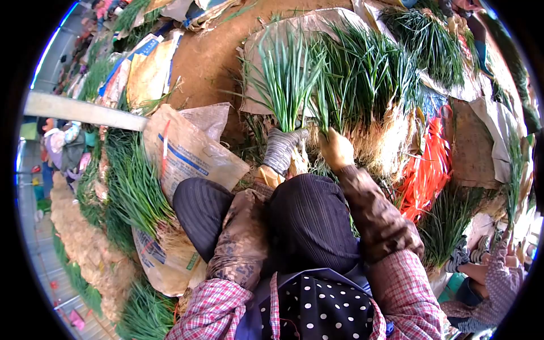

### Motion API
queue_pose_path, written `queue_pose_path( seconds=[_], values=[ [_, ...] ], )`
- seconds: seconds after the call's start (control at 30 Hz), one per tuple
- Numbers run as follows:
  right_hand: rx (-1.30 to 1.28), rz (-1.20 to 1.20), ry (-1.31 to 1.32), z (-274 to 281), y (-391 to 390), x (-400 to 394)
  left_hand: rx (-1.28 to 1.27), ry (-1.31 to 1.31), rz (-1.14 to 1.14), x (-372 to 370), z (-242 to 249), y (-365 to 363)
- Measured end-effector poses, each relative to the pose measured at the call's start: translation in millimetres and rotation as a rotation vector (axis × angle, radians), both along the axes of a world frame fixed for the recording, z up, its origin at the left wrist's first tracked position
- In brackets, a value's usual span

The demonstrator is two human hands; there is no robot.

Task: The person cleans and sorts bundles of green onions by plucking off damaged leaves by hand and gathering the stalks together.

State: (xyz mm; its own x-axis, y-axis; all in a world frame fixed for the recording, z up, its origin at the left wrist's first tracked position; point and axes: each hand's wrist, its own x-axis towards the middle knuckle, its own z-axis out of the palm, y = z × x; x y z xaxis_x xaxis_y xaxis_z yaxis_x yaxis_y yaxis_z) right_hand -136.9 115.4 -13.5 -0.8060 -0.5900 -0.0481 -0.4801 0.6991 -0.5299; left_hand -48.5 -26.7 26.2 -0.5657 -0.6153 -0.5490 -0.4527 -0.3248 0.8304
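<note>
My left hand, in a grey striped glove, is wrapped round the base of an upright bunch of green leafy plants. Just right of it, my right hand, in a tan glove, is closed on a few green stalks. Behind and to the right of my right hand lies a big pile of the same plants, its pale roots turned toward me. The roots of the held bunch hang partly hidden beside my left hand.
Red plastic strips hang at the right. Printed sacks and more green bunches lie at the left. Another person's sleeve shows at the lower right. A pale bar crosses the upper left.
</note>
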Motion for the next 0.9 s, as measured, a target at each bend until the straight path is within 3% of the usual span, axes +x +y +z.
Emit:
queue_pose_path(
  seconds=[0.1,0.13,0.17,0.2,0.23,0.3,0.33,0.43,0.47,0.5,0.53,0.57,0.63,0.7,0.8,0.87,0.9],
  values=[
    [-0.001,0.121,0.112,-6.2,90.6,37.0,0.074,-0.069,0.059,-1.5,16.7,-5.3],
    [0.103,0.232,0.112,-17.3,130.7,49.5,0.104,0.064,0.087,0.5,18.8,-5.8],
    [0.459,0.385,-0.026,-61.4,178.2,60.6,0.04,0.061,0.115,-3.1,-12.5,-14.0],
    [0.492,0.403,-0.032,-73.8,222.4,77.8,0.046,0.116,0.097,-3.6,-4.4,-13.2],
    [0.896,0.546,-0.137,-63.5,245.4,90.5,0.051,0.173,0.079,-4.7,5.2,-12.7],
    [1.198,0.625,-0.365,-109.3,324.3,123.0,-0.016,0.063,-0.002,-9.3,2.8,-19.1],
    [1.184,0.707,-0.561,-85.6,322.4,117.3,-0.049,0.007,-0.044,-13.6,1.6,-21.5],
    [1.151,0.652,-0.364,-28.3,250.1,85.9,-0.114,-0.043,0.078,-30.4,13.9,-14.2],
    [1.026,0.624,-0.293,-16.9,221.7,65.3,-0.168,-0.308,0.022,-35.9,43.3,-11.8],
    [0.779,0.338,-0.177,-31.6,197.8,52.4,-0.135,-0.342,0.02,-39.2,53.7,-9.0],
    [0.526,0.282,-0.116,-1.8,159.1,35.5,-0.1,-0.378,0.021,-40.5,60.5,-5.9],
    [0.46,0.195,-0.08,2.0,128.3,22.8,-0.067,-0.415,0.023,-41.0,63.5,-4.2],
    [0.357,0.024,-0.056,29.6,69.3,5.7,-0.048,-0.361,0.039,-41.9,34.0,-5.2],
    [0.565,-0.076,-0.138,17.4,27.8,-22.2,0.001,-0.335,0.041,-42.1,22.0,0.5],
    [0.206,-0.159,-0.006,-6.8,10.9,-52.6,0.119,-0.085,0.006,-29.9,32.6,21.0],
    [-0.096,-0.198,-0.284,2.5,13.3,-57.2,0.16,0.365,0.054,-18.3,6.2,36.2],
    [-0.208,-0.248,-0.469,8.9,15.8,-56.6,0.128,0.234,-0.016,-17.6,-0.9,39.2]
  ],
)
